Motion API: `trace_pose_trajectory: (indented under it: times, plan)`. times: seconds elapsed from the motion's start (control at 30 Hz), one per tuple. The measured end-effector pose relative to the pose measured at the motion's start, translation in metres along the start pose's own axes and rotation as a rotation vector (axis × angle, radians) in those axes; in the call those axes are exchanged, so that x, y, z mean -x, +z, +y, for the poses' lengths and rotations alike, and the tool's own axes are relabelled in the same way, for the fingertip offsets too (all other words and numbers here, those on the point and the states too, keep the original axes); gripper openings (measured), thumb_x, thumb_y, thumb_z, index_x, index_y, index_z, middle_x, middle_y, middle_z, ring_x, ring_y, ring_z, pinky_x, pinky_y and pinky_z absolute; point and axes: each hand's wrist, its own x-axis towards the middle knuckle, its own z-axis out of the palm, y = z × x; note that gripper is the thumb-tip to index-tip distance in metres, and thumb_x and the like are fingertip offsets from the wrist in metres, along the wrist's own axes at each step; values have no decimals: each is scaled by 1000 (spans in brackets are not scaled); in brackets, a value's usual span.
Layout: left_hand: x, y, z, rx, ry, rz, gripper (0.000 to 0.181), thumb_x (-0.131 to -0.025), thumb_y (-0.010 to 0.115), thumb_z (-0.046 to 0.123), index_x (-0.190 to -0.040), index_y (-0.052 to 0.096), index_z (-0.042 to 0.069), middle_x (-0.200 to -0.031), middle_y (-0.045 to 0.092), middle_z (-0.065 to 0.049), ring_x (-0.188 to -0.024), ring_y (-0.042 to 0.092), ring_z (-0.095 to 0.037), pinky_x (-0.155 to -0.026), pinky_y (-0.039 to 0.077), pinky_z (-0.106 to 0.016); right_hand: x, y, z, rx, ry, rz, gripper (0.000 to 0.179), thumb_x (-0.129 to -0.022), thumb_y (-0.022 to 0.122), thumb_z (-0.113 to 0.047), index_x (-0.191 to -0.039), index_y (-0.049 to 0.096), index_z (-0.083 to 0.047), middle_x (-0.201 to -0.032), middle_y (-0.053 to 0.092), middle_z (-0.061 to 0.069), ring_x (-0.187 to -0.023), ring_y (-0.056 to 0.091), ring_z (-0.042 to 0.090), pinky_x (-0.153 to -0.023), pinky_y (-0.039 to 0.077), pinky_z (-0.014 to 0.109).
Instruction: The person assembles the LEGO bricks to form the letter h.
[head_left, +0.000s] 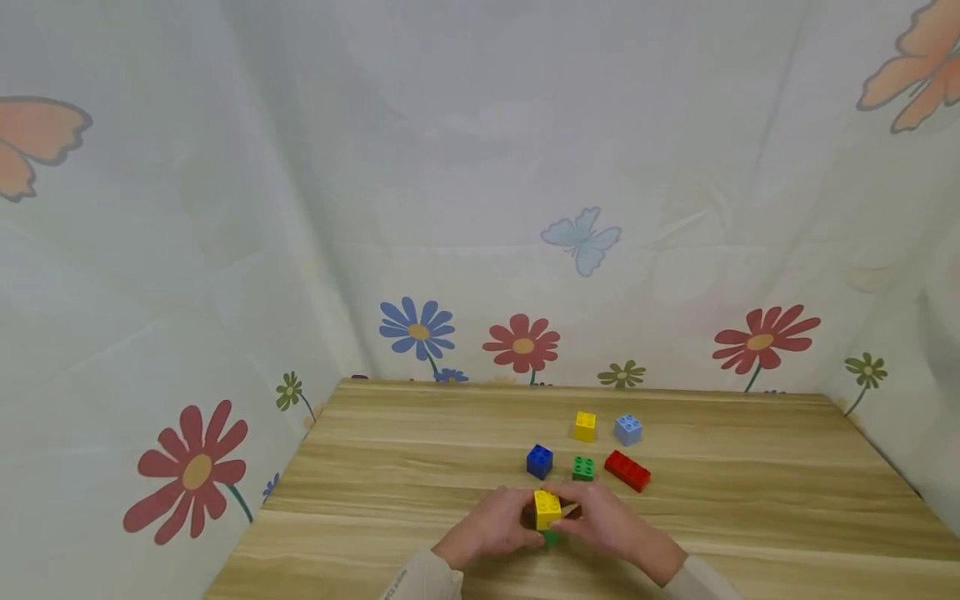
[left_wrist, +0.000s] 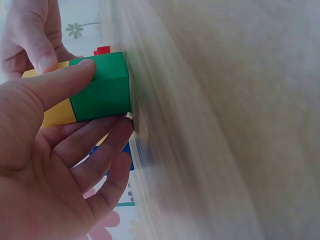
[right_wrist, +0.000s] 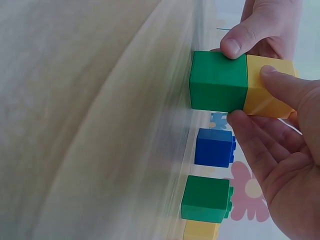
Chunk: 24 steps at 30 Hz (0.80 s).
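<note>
Near the front of the wooden table, a yellow building brick sits on top of a green brick, their faces lined up with no visible gap. My left hand holds the stack from the left; in the left wrist view its thumb lies on the green brick and its fingers curl beneath. From the right, my right hand grips the yellow brick between thumb and fingers, as the right wrist view shows. The green brick's bottom is at the tabletop.
Beyond the hands lie a dark blue brick, another green brick and a long red brick. Farther back stand a second yellow brick and a light blue brick. A flowered cloth hangs behind the table.
</note>
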Motion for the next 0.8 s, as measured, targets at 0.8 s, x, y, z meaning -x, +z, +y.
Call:
trace_pose_trajectory:
  times: [0.8]
  plan:
    - [4,-1,-14,199,-15,60,35,-77,78,11,-108,63,12,-91,63,11,-80,57,-3,-76,48,-24,3,1,5,30,8,43,45,-89,67,-14,-131,53,-7,-113,63,5,-94,61,14,-77,51,24]
